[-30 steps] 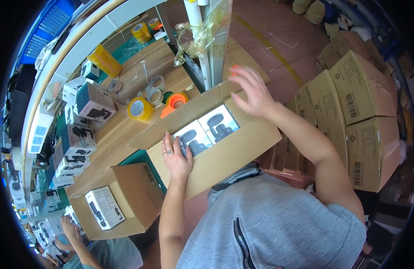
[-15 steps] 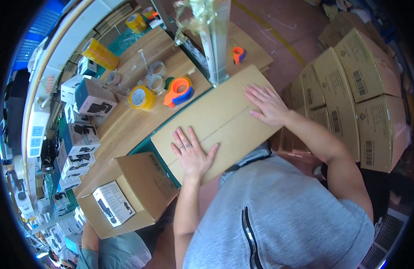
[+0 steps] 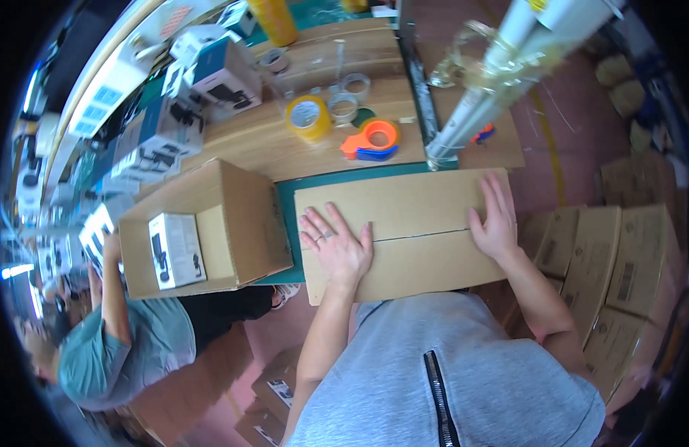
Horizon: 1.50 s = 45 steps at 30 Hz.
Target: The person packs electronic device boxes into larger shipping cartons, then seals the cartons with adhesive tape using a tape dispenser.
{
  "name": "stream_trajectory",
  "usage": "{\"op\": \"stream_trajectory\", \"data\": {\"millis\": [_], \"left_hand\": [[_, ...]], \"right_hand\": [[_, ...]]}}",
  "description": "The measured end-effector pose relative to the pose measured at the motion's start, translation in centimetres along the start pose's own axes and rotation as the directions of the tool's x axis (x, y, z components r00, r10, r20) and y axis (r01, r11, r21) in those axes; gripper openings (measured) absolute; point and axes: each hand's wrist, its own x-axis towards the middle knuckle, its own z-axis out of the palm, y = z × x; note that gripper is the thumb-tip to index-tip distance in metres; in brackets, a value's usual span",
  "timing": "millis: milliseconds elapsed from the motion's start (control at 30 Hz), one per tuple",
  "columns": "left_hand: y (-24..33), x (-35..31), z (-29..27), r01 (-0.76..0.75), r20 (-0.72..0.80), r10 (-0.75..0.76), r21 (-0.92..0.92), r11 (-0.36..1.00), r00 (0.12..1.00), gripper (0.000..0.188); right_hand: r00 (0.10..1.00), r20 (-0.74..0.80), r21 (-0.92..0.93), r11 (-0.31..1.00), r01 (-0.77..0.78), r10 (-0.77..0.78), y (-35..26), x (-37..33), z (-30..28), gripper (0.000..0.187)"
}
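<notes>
A brown cardboard carton (image 3: 415, 207) lies in front of me with its two top flaps folded in, meeting at a narrow dark seam. My left hand (image 3: 343, 249) rests flat on its left part with the fingers spread, a ring on one of them. Near the right edge, my right hand (image 3: 497, 227) presses on the flaps, fingers stretched out and thumb apart. Neither hand grasps anything. To the left stands an open carton (image 3: 253, 223) holding a white printed box (image 3: 177, 252). Beyond the closed carton, an orange and blue tape dispenser (image 3: 352, 146) sits on the wooden table (image 3: 247, 141).
A yellow tape roll (image 3: 317, 121) and clear tape rolls lie on the table. Pale posts (image 3: 471, 115) wrapped in film rise behind the carton. Stacked cartons (image 3: 594, 257) stand at right. A co-worker (image 3: 139, 354) at left has a hand at a white box. Product boxes (image 3: 225, 74) line the back left.
My view has turned, so the closed carton now lies nearly level across it. My right hand has shifted toward the seam at the right end; my left hand stays on the left part.
</notes>
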Motion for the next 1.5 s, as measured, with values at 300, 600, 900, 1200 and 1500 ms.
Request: {"op": "stream_trajectory", "data": {"millis": [300, 600, 900, 1200, 1500], "left_hand": [[0.0, -0.4, 0.3, -0.019, 0.017, 0.018, 0.037, 0.999, 1.0, 0.086], [0.3, 0.6, 0.4, -0.03, 0.022, 0.03, -0.003, 1.0, 0.999, 0.087], [-0.1, 0.1, 0.6, 0.009, 0.003, -0.009, -0.008, 1.0, 1.0, 0.083], [2.0, -3.2, -2.4, 0.02, -0.114, -0.25, -0.878, 0.478, 0.962, 0.048], [3.1, -3.9, -4.6, 0.264, 0.265, 0.063, -0.964, 0.03, 0.962, 0.036]], "right_hand": [[0.617, 0.734, 0.137, 0.951, 0.278, -0.286, -14.2, 20.5, 10.8, 0.035], [0.805, 0.337, 0.717, 0.687, 0.117, -0.489, -10.8, 19.5, 8.1, 0.047], [0.738, 0.212, 0.913, 0.399, 0.084, -0.64, -4.7, 5.4, 0.6, 0.056], [0.742, 0.163, 0.935, 0.341, 0.093, -0.65, -4.4, 5.6, 1.4, 0.055], [0.637, 0.282, 0.869, 0.472, 0.147, -0.718, -7.0, 7.3, -1.2, 0.048]]}}
